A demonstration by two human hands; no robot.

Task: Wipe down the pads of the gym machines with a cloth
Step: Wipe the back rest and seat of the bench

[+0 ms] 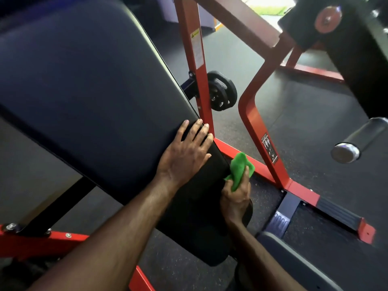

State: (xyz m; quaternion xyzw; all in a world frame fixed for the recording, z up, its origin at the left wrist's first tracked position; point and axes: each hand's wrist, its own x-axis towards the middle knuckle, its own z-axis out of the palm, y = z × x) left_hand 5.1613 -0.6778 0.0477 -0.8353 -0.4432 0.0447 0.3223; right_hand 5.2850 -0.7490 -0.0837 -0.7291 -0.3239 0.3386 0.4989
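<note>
Presently, a large dark padded bench pad (88, 97) is seen filling the left and centre of the view, tilted so that its narrower black lower section (195, 206) runs toward the near right. The left hand (184, 156) is laid flat on the pad with fingers spread and extended; nothing is gripped by it, and its fingertips reach the pad's right edge beside a red upright post (197, 59). Just right of the pad's edge, a bright green cloth (240, 169) is held bunched in the right hand (236, 198), whose fingers are curled closed around it, the thumb pressed over the fabric. The cloth is seen against the right side edge of the lower pad section, though whether it is actually touching the edge cannot be told.

Behind the post, stacked black weight plates (220, 91) are mounted on a peg. Farther right, an angled red frame bar (258, 131) bearing a sticker descends to the dark speckled rubber floor (315, 114). At the far right, a black roller with a chrome end cap (357, 139) is visible, somewhat blurred. A second dark pad (294, 263) is seen at the near right, below the right forearm.
</note>
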